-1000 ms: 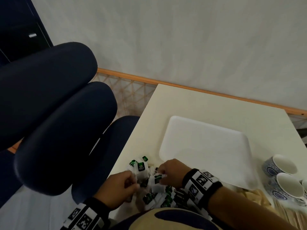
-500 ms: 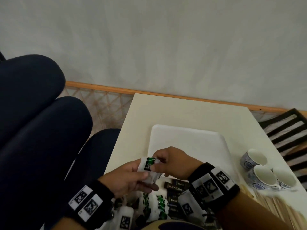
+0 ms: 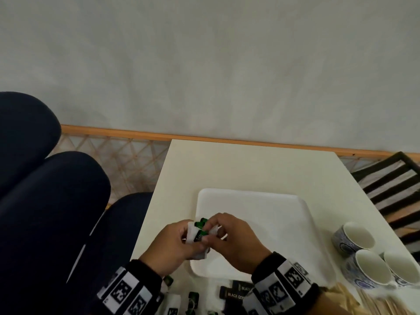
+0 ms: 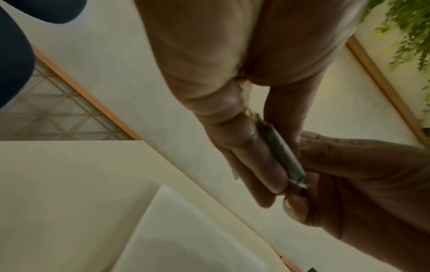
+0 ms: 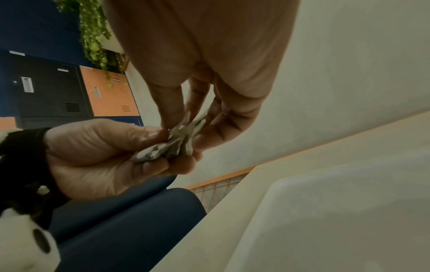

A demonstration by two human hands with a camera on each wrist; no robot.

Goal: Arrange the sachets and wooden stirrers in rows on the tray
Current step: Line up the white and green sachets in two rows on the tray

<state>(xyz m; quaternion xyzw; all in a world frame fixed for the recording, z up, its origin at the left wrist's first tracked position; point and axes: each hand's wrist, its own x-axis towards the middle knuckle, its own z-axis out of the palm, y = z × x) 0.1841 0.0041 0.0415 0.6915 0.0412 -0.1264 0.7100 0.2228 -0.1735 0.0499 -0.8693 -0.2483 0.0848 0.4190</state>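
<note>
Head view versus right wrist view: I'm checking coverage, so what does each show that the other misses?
Only the head view shows the cups, the black sachets and the wooden stirrers. Only the right wrist view shows lockers and a hanging plant. Both show the left hand and right hand holding white sachets over the tray.

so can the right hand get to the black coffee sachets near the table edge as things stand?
Probably not yet. The right hand pinches the green sachets together with the left hand, and the black sachets lie behind its wrist; it would have to let go and pull back.
</note>
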